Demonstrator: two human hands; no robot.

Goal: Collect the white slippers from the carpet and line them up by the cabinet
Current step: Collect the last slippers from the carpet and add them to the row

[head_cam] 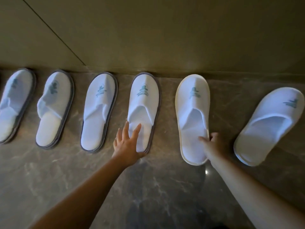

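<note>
- Lying in a row on the marble floor [165, 187] are 6 white slippers, toes pointing at the base of the cabinet [148, 38].
- Showing grey-edged soles are 4 of them: the far-left slipper [14, 103], the second slipper [54, 108], the third slipper [99, 111] and the fourth slipper [143, 111].
- Showing cream-edged soles are the other 2: the fifth slipper [192, 118] and the tilted slipper [269, 126], which is angling rightward, well apart from the cabinet base.
- The left hand [127, 142] is resting flat on the heel of the fourth slipper, fingers spread.
- The right hand [210, 142] is pinching the right heel edge of the fifth slipper, its grip closed on that rim.
- Nothing is standing between the slippers and the cabinet.
</note>
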